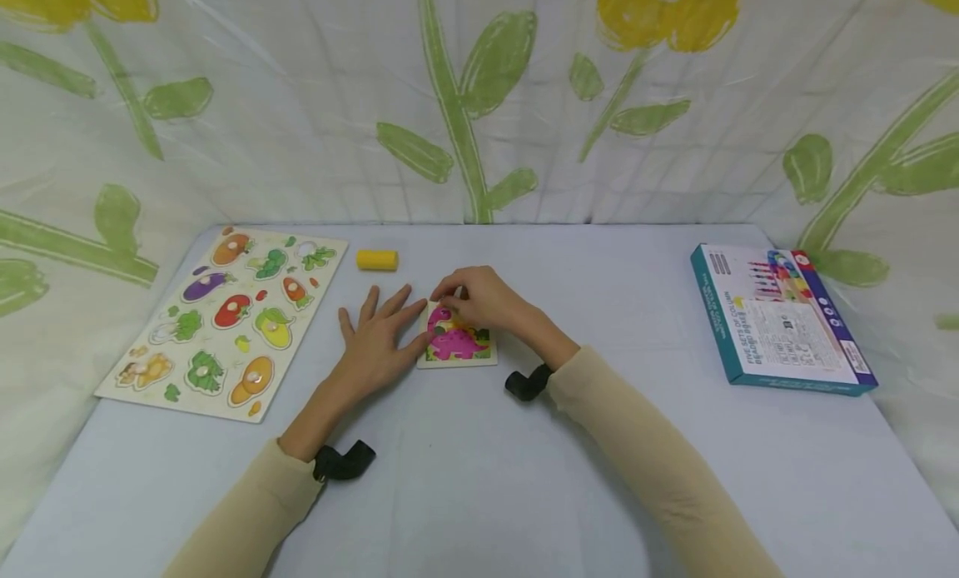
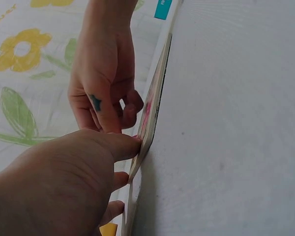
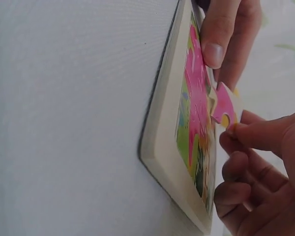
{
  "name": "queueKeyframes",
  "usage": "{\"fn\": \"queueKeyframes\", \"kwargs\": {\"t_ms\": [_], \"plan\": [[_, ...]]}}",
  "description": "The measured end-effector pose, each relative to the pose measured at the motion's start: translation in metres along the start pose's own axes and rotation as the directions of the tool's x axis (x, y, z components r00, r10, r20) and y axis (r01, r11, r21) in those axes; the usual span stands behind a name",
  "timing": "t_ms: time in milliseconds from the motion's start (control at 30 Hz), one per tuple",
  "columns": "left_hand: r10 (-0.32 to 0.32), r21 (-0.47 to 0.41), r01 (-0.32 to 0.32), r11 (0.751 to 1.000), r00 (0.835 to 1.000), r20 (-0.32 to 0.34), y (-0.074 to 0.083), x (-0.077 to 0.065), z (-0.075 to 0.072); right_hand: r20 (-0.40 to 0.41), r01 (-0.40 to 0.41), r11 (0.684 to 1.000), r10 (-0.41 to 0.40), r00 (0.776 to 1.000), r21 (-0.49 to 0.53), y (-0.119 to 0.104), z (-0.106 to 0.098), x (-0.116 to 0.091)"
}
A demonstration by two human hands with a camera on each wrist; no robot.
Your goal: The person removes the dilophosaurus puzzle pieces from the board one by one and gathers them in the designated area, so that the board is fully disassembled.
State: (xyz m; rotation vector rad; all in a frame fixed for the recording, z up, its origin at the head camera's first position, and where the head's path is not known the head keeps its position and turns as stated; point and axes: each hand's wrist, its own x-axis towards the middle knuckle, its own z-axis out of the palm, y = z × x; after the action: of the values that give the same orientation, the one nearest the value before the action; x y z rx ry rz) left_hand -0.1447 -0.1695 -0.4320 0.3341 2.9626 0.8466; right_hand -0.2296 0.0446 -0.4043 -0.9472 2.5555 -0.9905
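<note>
A small square puzzle board [image 1: 457, 363] with a pink dinosaur picture lies flat on the table. My left hand [image 1: 378, 345] rests at its left side, fingers spread, and its thumb touches the board's edge. With thumb and forefinger, my right hand [image 3: 265, 172] pinches a pink jigsaw puzzle piece [image 3: 225, 101] with a rounded notch. That piece is tilted over the far part of the picture, close to the left thumb in the right wrist view. In the head view, the right hand [image 1: 487, 299] covers the board's upper right corner.
A vegetable peg board [image 1: 283, 363] lies at the left with its pictured pieces. Beyond the left hand is a yellow cylinder [image 1: 377, 260]. At the far right lies a teal-edged box [image 1: 787, 320]. A flowered curtain [image 1: 300, 128] hangs behind the table.
</note>
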Motion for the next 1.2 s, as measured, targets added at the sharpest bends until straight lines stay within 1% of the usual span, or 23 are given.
{"fn": "queueKeyframes", "kwargs": {"t_ms": [267, 500, 900, 1200], "plan": [[-0.001, 0.002, 0.001, 1.0, 1.0, 0.001, 0.0, 0.0, 0.0, -0.037, -0.006, 0.999, 0.008, 0.999, 0.039, 0.001, -0.002, -0.003], [-0.008, 0.0, 0.008, 1.0, 1.0, 0.004, 0.001, 0.0, 0.0, -0.042, -0.021, 0.999, 0.023, 0.999, 0.04, 0.005, -0.01, -0.007], [-0.015, -0.014, 0.015, 1.0, 1.0, 0.006, 0.001, 0.0, 0.0, -0.014, -0.015, 0.997, 0.016, 1.0, 0.081, 0.026, -0.028, -0.025], [-0.015, -0.023, 0.015, 1.0, 1.0, 0.003, 0.001, 0.0, 0.001, 0.002, -0.041, 0.997, 0.041, 0.999, 0.064, 0.044, -0.046, -0.043]]}}
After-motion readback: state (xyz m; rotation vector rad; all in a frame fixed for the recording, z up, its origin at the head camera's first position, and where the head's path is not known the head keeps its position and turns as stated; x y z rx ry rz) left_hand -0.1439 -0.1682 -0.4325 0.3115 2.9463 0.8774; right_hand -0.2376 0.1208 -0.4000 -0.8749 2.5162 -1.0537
